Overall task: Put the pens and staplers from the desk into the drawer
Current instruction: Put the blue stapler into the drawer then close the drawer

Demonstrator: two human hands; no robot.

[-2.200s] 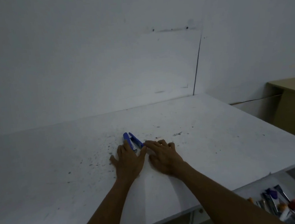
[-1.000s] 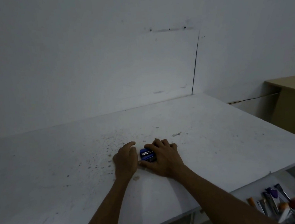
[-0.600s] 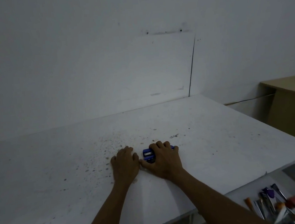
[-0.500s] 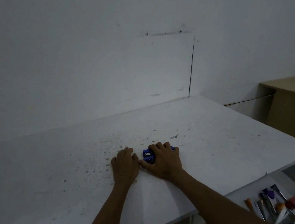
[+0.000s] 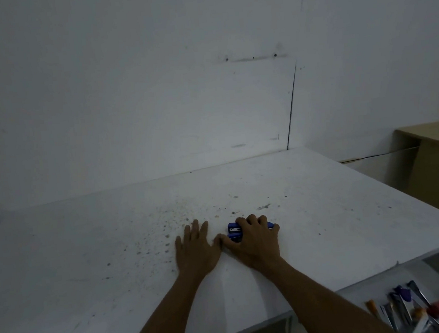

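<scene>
On the white desk (image 5: 324, 226), above the open drawer (image 5: 398, 280) at our right, our left hand (image 5: 196, 250) now lies flat with straight fingers, having let go, and our right hand (image 5: 254, 243) alone curls over the blue stapler (image 5: 234, 231), now folded shut, so we judge it ready to carry over.

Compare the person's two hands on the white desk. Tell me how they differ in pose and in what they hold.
The left hand lies flat with straight fingers; the right hand has its fingers curled. The left hand holds nothing; the right hand grips the small blue stapler. The left hand lies beside the stapler, the right hand over it. Both rest on the white desk, thumbs close together.
</scene>
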